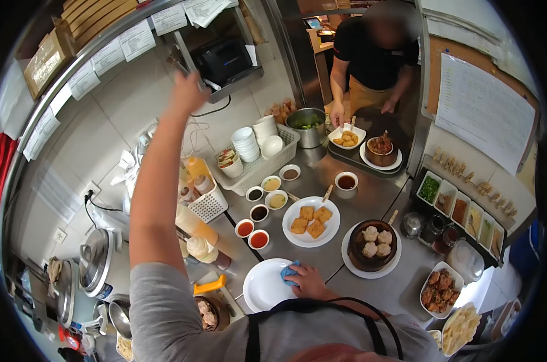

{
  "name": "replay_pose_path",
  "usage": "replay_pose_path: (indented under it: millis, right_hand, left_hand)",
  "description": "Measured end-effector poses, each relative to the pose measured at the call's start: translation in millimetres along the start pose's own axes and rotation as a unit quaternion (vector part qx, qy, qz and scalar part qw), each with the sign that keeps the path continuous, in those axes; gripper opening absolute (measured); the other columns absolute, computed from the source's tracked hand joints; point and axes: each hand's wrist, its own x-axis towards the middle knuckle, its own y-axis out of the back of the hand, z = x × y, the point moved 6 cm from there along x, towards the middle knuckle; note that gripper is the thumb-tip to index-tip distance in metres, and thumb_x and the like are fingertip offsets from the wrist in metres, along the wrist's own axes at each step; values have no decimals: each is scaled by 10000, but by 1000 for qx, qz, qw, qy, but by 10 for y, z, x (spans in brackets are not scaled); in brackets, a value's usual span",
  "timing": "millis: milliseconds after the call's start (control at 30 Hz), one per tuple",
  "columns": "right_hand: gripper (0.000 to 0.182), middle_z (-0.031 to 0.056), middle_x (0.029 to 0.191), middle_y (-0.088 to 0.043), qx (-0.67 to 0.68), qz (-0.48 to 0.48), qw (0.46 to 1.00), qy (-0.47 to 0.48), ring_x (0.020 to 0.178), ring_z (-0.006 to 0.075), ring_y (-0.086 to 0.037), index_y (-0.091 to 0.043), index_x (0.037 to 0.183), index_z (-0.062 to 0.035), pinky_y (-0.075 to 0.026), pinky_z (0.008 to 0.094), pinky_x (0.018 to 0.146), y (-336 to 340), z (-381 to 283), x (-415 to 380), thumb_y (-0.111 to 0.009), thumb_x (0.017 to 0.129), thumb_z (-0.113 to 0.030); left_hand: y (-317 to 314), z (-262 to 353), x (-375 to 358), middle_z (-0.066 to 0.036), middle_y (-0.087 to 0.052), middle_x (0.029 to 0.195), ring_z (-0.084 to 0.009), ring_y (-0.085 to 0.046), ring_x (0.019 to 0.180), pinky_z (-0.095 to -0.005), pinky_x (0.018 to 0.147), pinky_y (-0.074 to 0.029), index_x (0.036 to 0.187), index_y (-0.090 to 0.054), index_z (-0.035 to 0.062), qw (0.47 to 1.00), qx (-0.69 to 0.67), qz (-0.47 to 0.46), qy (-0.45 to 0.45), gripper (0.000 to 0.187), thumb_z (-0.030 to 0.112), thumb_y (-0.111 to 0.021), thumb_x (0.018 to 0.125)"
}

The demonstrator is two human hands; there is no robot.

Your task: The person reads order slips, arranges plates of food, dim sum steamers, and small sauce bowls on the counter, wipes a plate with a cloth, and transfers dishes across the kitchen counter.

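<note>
My right hand [308, 281] is closed around a crumpled blue cloth [290, 273], pressed against the right side of a white plate [262, 286] at the counter's near edge. Raised high on the left, my left hand [189, 92] is beside the metal shelf that holds a black device [223, 62]. Motion blurs its fingers, and I cannot make out whether they grip anything. Beyond the wiped plate, a round plate [292, 231] carries several golden fried squares [315, 229]. To the right, a steamer basket [357, 256] of dumplings [370, 234] rests on another plate.
Small sauce bowls [259, 239] stand left of centre, near squeeze bottles [201, 249] and a basket [290, 142] of white bowls. Across the counter, a co-worker's hand [337, 114] touches a dish on a dark tray [370, 166]. Condiment containers [460, 211] and fried food [441, 292] line the right.
</note>
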Motion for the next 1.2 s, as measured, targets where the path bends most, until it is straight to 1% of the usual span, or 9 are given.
replay_pose_path:
  millis: [67, 167, 233, 467, 867, 967, 1067, 1167, 1200]
  right_hand:
    - [336, 70, 1152, -430, -1, 2, 1000, -4, 1044, 298, -400, -571, 988, -203, -327, 435, 847, -24, 46, 8, -576, 652, -198]
    - [344, 59, 1155, -426, 7, 3, 1000, -5, 1043, 299, -402, -569, 989, -216, -343, 433, 841, -88, 133, 19, -584, 646, -211]
    - [348, 53, 1153, -425, 20, 11, 1000, 4, 1043, 300, -403, -567, 990, -223, -354, 431, 838, -123, 183, 21, -586, 643, -220]
    - [353, 64, 1151, -420, 48, -6, 999, -19, 1040, 309, -404, -555, 1006, -221, -347, 439, 853, -169, 213, 31, -571, 654, -216]
    - [361, 82, 1179, -402, 69, -16, 997, -28, 1068, 331, -376, -545, 1030, -208, -307, 442, 888, -153, 221, 28, -537, 670, -203]
    - [359, 82, 1177, -404, 62, -23, 997, -34, 1064, 330, -380, -544, 1032, -207, -311, 440, 886, -112, 189, 34, -539, 673, -204]
    - [351, 77, 1178, -402, 55, -19, 998, -25, 1056, 325, -388, -545, 1029, -217, -328, 440, 873, -103, 189, 35, -558, 679, -229]
    - [348, 67, 1176, -405, 56, -12, 998, -7, 1047, 315, -400, -544, 1026, -233, -341, 439, 864, -151, 228, 37, -579, 680, -264]
    - [350, 64, 1173, -408, 63, -6, 998, 3, 1045, 311, -404, -543, 1025, -238, -344, 437, 864, -201, 260, 35, -583, 679, -274]
  left_hand:
    - [268, 172, 313, -247, -142, 1299, -431, -339, 1093, -405, 893, -349, 1177, -407, 138, 992, 96, 75, 10, 581, 303, -631, 667]
    - [429, 323, 657, -217, -85, 1330, -455, -284, 1116, -417, 903, -334, 1172, -419, 151, 987, 110, 117, -2, 553, 340, -602, 686]
    - [350, 386, 788, -135, -98, 1347, -371, -322, 1107, -433, 857, -372, 1092, -479, 130, 979, 143, 140, -33, 447, 303, -593, 696]
    - [-35, 608, 778, -2, -160, 1346, -251, -330, 1125, -422, 828, -392, 1060, -510, 151, 946, 284, 69, -140, 325, 196, -513, 738]
    - [-286, 285, 663, -20, -162, 1347, -243, -316, 1120, -439, 840, -350, 1047, -537, 149, 957, 279, 7, -81, 305, 198, -501, 747]
    - [-326, 232, 689, -92, -262, 1303, -273, -378, 1072, -436, 832, -361, 1027, -553, 121, 973, 203, 77, -72, 347, 296, -535, 728]
    - [-486, 28, 934, -79, -363, 1241, -273, -368, 1088, -414, 840, -362, 1112, -487, 135, 997, -34, 12, 67, 402, 277, -520, 738]
    - [-527, 99, 962, -110, -443, 1138, -255, -423, 1001, -388, 808, -363, 1057, -498, 82, 904, -392, -98, 141, 424, 309, -529, 700]
    - [-485, 124, 912, -114, -444, 1107, -244, -446, 933, -364, 794, -352, 1008, -501, 58, 849, -493, -18, 191, 425, 334, -502, 685]
